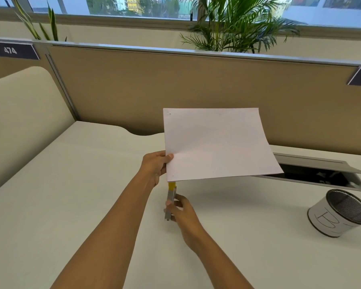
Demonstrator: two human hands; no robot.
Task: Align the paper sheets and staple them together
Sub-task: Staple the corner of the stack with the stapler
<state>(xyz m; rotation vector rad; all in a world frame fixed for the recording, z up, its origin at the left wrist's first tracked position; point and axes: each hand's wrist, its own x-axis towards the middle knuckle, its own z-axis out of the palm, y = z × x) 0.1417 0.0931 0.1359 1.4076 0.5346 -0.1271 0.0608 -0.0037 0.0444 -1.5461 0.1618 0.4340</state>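
Observation:
A stack of white paper sheets is held up above the white desk, tilted toward me. My left hand pinches its left edge, thumb on top. A small staple mark shows at the sheets' top left corner. My right hand grips a yellow and grey stapler, held upright just below the sheets' lower left corner. The stapler's yellow tip touches or slips under that corner; its jaw is hidden by the paper.
A white cup with a black mesh lining stands at the right of the desk. Behind it an open cable hatch is set in the desktop. A tan partition closes the back.

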